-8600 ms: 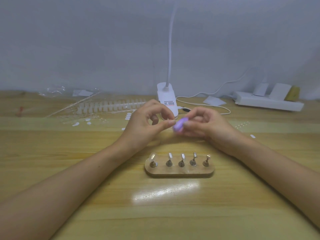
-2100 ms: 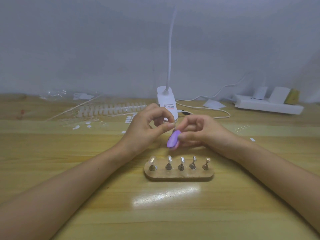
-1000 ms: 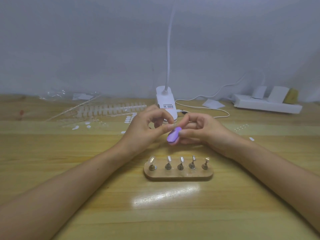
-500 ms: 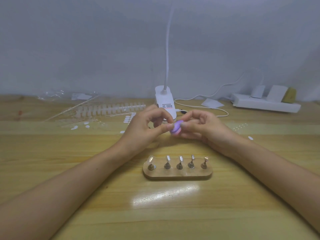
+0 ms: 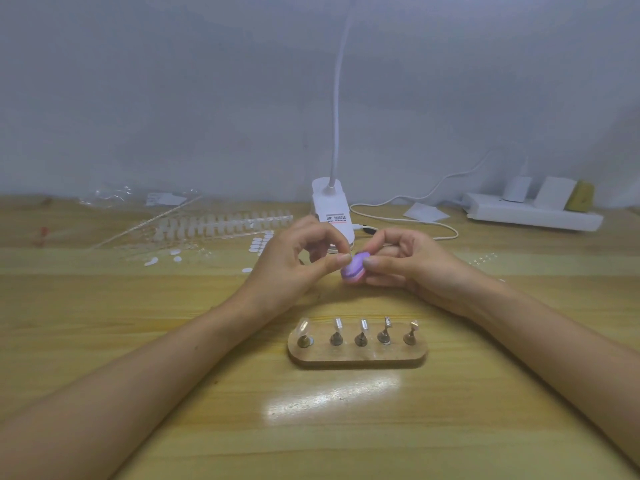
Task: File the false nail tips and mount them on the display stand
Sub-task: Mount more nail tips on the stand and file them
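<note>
My right hand (image 5: 412, 266) grips a small purple nail file block (image 5: 354, 270) between thumb and fingers. My left hand (image 5: 294, 263) pinches something tiny at its thumb and forefinger, pressed against the file's left edge; the nail tip itself is too small to make out. Both hands hover over the table, just behind the wooden display stand (image 5: 358, 358). The stand carries a row of several metal pegs; a clear nail tip (image 5: 304, 326) sits on the leftmost peg.
A strip of clear false nail tips (image 5: 221, 223) and loose tips (image 5: 162, 259) lie at the back left beside plastic packaging (image 5: 138, 199). A white clip lamp base (image 5: 330, 206) with its cable stands behind the hands. A white power strip (image 5: 533, 213) sits at the back right.
The purple file has swung back and forth against my left fingertips, dropping lower, rising, and now tilting down slightly again. The stand has not moved.
</note>
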